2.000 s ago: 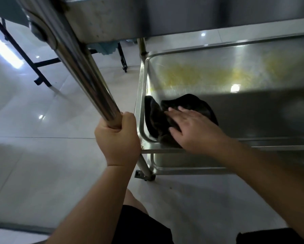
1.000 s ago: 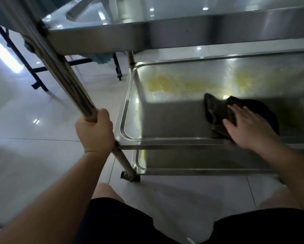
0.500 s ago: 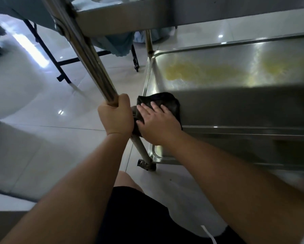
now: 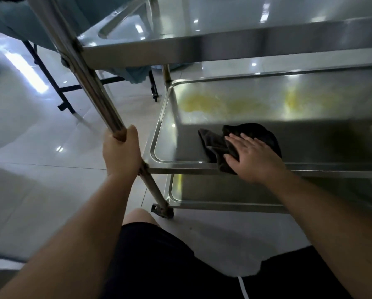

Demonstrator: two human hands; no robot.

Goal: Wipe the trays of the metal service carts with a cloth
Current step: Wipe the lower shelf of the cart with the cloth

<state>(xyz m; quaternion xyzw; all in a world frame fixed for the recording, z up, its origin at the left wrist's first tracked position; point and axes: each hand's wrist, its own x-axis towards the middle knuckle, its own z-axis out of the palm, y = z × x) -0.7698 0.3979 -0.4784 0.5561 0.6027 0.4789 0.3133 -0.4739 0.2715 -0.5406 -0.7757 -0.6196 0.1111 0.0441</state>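
Note:
A metal service cart stands in front of me with stacked trays. Its middle tray (image 4: 159, 134) holds a crumpled black cloth (image 4: 215, 145) near the front edge, left of centre. My right hand (image 4: 254, 158) lies flat on the cloth with straight fingers, pressing it down. Yellowish stains (image 4: 202, 103) show on the far part of this tray. My left hand (image 4: 121, 151) grips the cart's front left post (image 4: 90, 83) just above the middle tray's corner. The top tray (image 4: 223, 50) overhangs above, and the bottom tray (image 4: 202, 197) sits below.
The cart's front left caster (image 4: 162, 210) rests on a pale tiled floor. A black metal frame (image 4: 57, 87) and a light blue draped cloth (image 4: 135, 73) stand behind the cart to the left. My knees in black shorts are low in view.
My right hand has slid the cloth from the tray's front left corner rightward along the front edge. My left hand keeps its grip on the post.

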